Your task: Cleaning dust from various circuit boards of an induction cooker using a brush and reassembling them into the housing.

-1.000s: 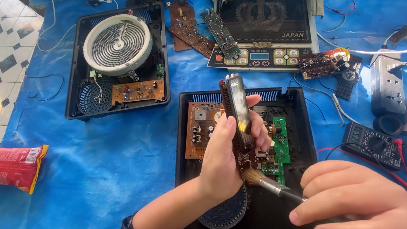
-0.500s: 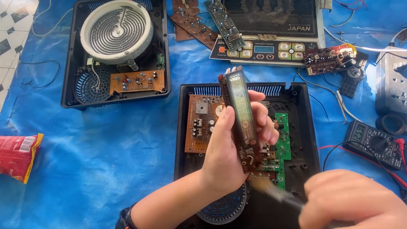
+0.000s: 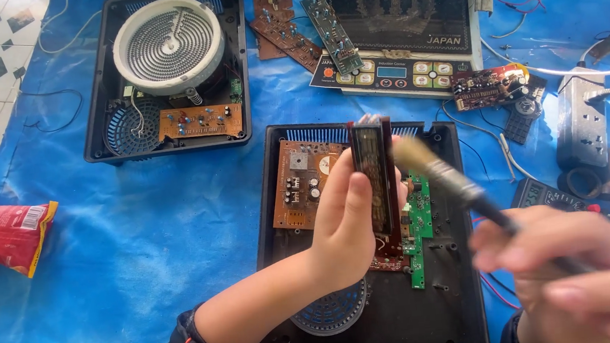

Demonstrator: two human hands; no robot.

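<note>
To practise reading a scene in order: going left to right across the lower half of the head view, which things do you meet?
Red snack packet → left hand holding the narrow display board → green circuit board → right hand holding the brush.

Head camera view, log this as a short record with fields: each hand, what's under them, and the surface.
Left hand: grips a narrow display board, upright
Right hand: holds a brush, bristles by the board's top
Beneath: open black casing with brown and green boards
Surface: blue sheet
Far left: second casing with round coil
</note>
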